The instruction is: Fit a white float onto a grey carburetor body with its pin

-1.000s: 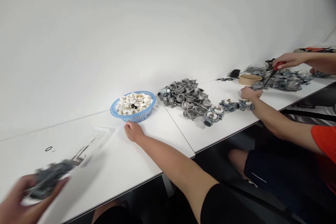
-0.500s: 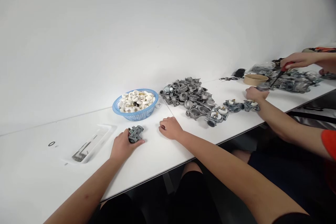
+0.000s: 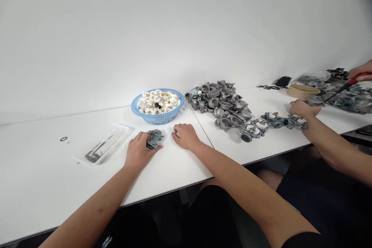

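White wall [image 3: 116,38] behind everything, past both hands' fingers. White tabletop [image 3: 162,170] under the fingers; a seam runs just right of the right-hand fingers. Heap of grey metal float bowls [image 3: 222,102], beyond and right of the right-hand fingers. Heap of metal parts [image 3: 353,99] farther right, well apart from them. Blue plastic basket [image 3: 158,118] just beyond both sets of fingers, filled with white floats [image 3: 159,101]. White tray [image 3: 117,139] left of the left-hand fingers, apart from them, dark L-shaped tools [image 3: 97,153] inside. Row of carburetor bodies with white floats on top [image 3: 271,120], right of the right-hand fingers, in front of the bowl heap. Tan round container [image 3: 303,91] farther right; black tangle [image 3: 283,81] just behind it.

Left hand [image 3: 138,149]: fingers closed around a carburetor body. Right hand [image 3: 186,136]: fingers loosely spread and bent, resting on the tabletop just right of that part, apart from it. Co-worker's hands, far right: one [image 3: 305,108] by the tan container, other gripping a red-handled screwdriver [image 3: 356,79].

Grey carburetor body [image 3: 155,138] sits between left thumb and fingers, facing the right hand; touching tabletop or not, cannot tell. Black O-ring [image 3: 61,140] well left of the left-hand fingers, past the tray.
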{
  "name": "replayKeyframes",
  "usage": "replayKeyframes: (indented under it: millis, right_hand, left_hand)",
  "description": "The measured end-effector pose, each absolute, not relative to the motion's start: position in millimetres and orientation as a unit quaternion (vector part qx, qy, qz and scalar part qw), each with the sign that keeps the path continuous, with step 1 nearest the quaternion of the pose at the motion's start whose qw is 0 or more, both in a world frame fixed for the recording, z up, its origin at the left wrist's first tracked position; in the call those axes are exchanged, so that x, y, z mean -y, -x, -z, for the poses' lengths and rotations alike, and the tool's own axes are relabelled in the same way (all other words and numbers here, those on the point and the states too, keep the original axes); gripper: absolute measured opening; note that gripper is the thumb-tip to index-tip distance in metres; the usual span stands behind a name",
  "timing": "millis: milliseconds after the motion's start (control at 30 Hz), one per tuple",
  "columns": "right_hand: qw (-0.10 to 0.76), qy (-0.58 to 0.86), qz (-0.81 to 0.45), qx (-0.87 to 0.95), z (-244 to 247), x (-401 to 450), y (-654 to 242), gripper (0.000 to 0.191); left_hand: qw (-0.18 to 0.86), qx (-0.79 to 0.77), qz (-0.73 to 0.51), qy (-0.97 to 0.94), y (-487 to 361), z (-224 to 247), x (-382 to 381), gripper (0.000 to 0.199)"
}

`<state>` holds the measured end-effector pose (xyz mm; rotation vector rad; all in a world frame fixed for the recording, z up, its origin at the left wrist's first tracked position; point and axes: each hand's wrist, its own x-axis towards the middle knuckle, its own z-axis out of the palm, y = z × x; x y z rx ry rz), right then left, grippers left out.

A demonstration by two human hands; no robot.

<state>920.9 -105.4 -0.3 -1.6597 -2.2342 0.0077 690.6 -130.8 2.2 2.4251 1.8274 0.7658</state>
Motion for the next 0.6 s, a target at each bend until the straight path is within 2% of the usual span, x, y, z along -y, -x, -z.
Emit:
replayKeyframes:
  millis: [133,400,600]
  right_hand:
    - [0.189,0.591,-0.011,0.784,2.7,111.1,-922.2,0.019]
    - [0.203,0.592,-0.038,0.779,0.7,112.5,-925.0,0.017]
    - [0.202,0.605,-0.080,0.766,-3.5,103.7,-919.2,0.023]
  left_hand:
    - [0.050,-0.576,-0.251,-0.776,-690.1,-6.0,138.4,0.059]
    - [0.150,-0.570,-0.295,-0.752,-689.2,-13.1,147.3,0.044]
    - [0.193,-0.589,-0.308,-0.721,-690.3,-19.0,148.4,0.050]
